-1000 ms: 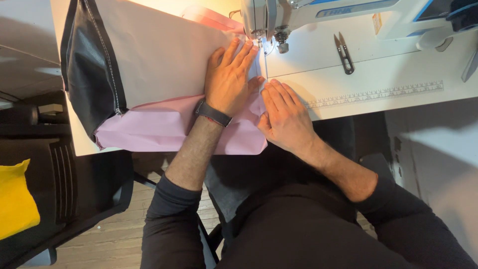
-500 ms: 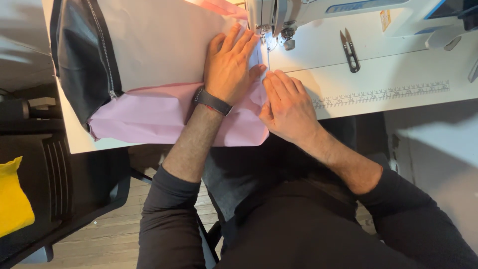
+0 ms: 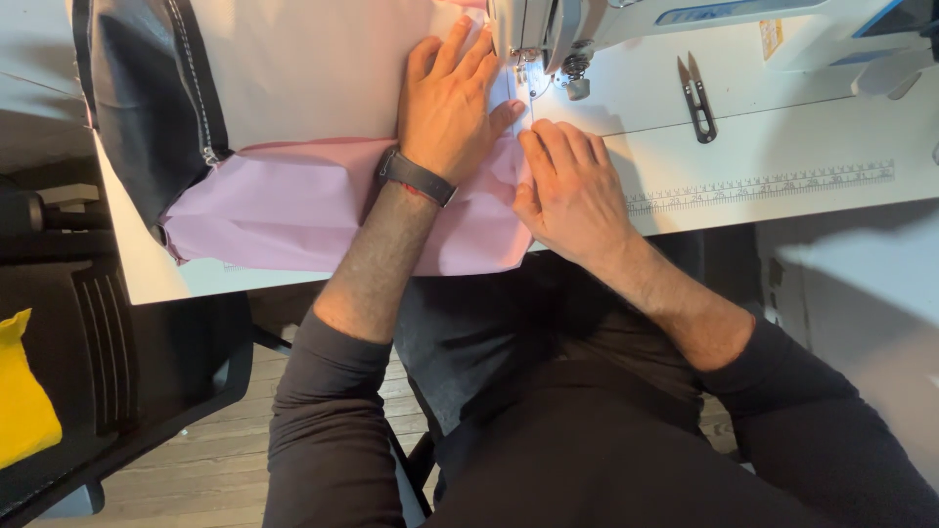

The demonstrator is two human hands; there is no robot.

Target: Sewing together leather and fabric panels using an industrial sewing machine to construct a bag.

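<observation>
My left hand [image 3: 452, 108] lies flat, fingers spread, on pale cream fabric [image 3: 303, 73] just left of the needle of a white sewing machine [image 3: 558, 29]. A dark band is on that wrist. My right hand [image 3: 569, 186] rests flat on the edge of a pink fabric sheet [image 3: 293, 210], fingertips right below the presser foot. Both hands press the cloth to the white table [image 3: 782, 147]; neither grips anything. The needle itself is mostly hidden by the machine head.
Black fabric with a zipper [image 3: 147, 108] hangs off the table's left end. Thread snips [image 3: 696, 96] lie right of the machine, above a printed ruler strip [image 3: 763, 186]. A black chair [image 3: 117, 372] with something yellow [image 3: 24, 401] stands at left. Wooden floor below.
Both hands have slid a little farther up toward the needle with the fabric; the view has shifted slightly down and left.
</observation>
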